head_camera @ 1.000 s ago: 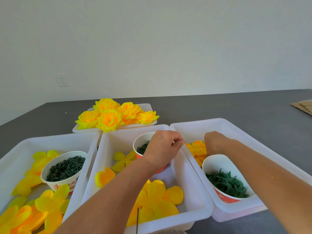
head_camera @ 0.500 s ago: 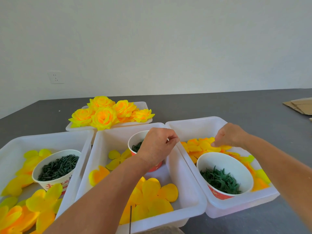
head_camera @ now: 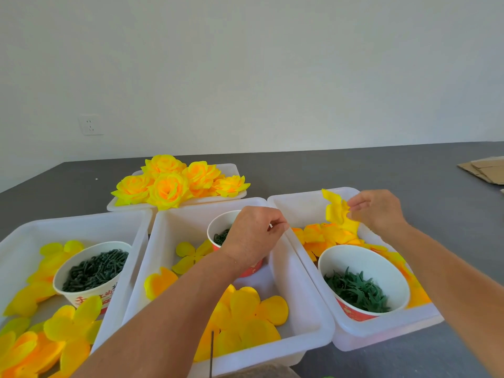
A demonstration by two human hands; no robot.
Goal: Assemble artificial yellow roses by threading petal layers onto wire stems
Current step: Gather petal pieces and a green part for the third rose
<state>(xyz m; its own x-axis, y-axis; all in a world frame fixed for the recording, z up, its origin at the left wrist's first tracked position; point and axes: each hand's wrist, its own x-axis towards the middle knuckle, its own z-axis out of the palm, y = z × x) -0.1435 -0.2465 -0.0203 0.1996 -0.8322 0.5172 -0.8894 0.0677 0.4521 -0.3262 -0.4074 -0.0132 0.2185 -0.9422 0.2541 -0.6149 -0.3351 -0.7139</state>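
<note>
My right hand [head_camera: 379, 214] pinches a yellow petal layer [head_camera: 338, 212] and holds it up above the right white tray [head_camera: 300, 205], which has more orange-yellow petal layers [head_camera: 321, 236] in it. Over the middle tray [head_camera: 308, 301], my left hand [head_camera: 253, 238] has its fingers curled, and a small pale tip [head_camera: 270, 225] shows between thumb and forefinger. It hovers above a paper cup of dark green pieces [head_camera: 221, 236]. A thin dark wire [head_camera: 211, 353] stands at the middle tray's near edge. Finished yellow roses [head_camera: 169, 186] are heaped in a back tray [head_camera: 231, 170].
The left tray [head_camera: 81, 222] holds yellow petals and a cup of dark green pieces [head_camera: 95, 266]. Another cup with green leaf pieces [head_camera: 357, 290] stands in the right tray. Large yellow petal layers [head_camera: 245, 315] lie in the middle tray. Cardboard [head_camera: 482, 170] lies on the grey table at the far right.
My right hand has lifted out of the right tray with a yellow petal layer pinched in it. My left hand stays over the middle cup.
</note>
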